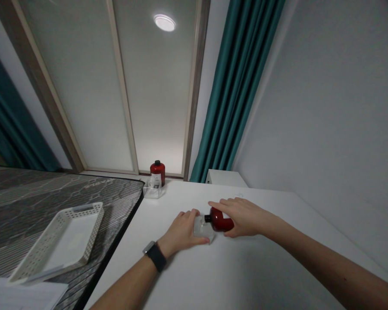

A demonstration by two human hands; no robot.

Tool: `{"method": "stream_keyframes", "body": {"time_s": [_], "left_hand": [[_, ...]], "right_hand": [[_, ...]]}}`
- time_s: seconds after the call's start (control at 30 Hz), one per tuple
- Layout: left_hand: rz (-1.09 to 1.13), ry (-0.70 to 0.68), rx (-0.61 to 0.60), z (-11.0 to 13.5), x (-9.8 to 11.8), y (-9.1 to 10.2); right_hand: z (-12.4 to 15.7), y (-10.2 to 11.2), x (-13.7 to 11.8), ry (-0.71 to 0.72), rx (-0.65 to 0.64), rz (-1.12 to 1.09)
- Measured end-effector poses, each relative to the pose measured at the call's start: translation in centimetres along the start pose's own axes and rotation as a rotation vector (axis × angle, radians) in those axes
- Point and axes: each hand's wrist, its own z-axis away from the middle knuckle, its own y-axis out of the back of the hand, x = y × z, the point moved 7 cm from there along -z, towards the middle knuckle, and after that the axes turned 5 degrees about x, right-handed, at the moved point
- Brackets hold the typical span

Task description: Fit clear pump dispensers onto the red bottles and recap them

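My right hand [244, 217] is wrapped round a dark red bottle [219, 219] with a black neck. The bottle is tilted onto its side, its neck pointing left over a small clear box [202, 228]. Fingers and thumb of my left hand [183, 232] grip that clear box from its left side, on the white table [194, 280]. Whether anything flows from the bottle is too small to tell. Part of the bottle's body is hidden by my right hand.
At the table's far left corner stands another red bottle [158, 170] with a black cap, behind a clear box [151, 191]. A white perforated basket [95, 228] and papers [26, 295] lie on the dark striped surface [116, 189] to the left. A wall [326, 129] borders the right.
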Motion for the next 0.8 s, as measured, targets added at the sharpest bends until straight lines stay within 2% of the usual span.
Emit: {"method": "stream_keyframes", "body": {"time_s": [0.8], "left_hand": [[-0.003,-0.022,0.011,-0.02,0.26,0.16]], "right_hand": [[0.06,0.42,-0.25,-0.017,-0.022,-0.008]]}}
